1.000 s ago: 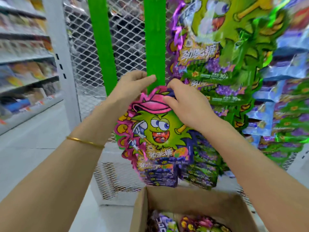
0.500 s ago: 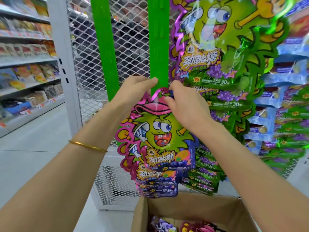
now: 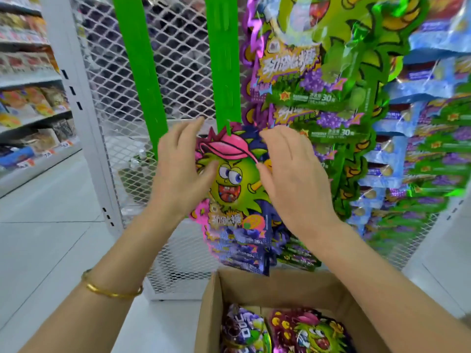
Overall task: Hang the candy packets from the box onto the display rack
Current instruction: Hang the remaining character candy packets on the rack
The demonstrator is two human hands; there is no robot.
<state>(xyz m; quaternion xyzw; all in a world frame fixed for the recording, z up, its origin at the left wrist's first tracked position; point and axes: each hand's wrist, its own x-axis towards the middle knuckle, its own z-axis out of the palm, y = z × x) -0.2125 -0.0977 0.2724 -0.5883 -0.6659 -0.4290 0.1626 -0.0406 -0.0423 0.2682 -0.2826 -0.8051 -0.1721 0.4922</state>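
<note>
Pink-capped and green-faced, the candy packet (image 3: 230, 179) is hanging from the lower tip of the green hanging strip (image 3: 224, 72), which is running down the white mesh display rack (image 3: 178, 59). The left hand (image 3: 178, 171) is sitting at the packet's 9 o'clock and the right hand (image 3: 290, 174) at its 3 o'clock, so the packet is lying between them. Both hands are spreading loose, nearly straight fingers (image 3: 195, 124) and are gripping nothing; each thumb is lying against the printed face below the cap's brim, though real contact is hard to judge. At the packet's 6 o'clock the cardboard box (image 3: 211, 301) is standing open, with more packets (image 3: 313, 332) lying inside. At 3 o'clock other hung packets (image 3: 318, 80) are crowding the rack. A gold bangle (image 3: 109, 291) is circling the left wrist, and store shelves (image 3: 30, 98) are showing at 9 o'clock
</note>
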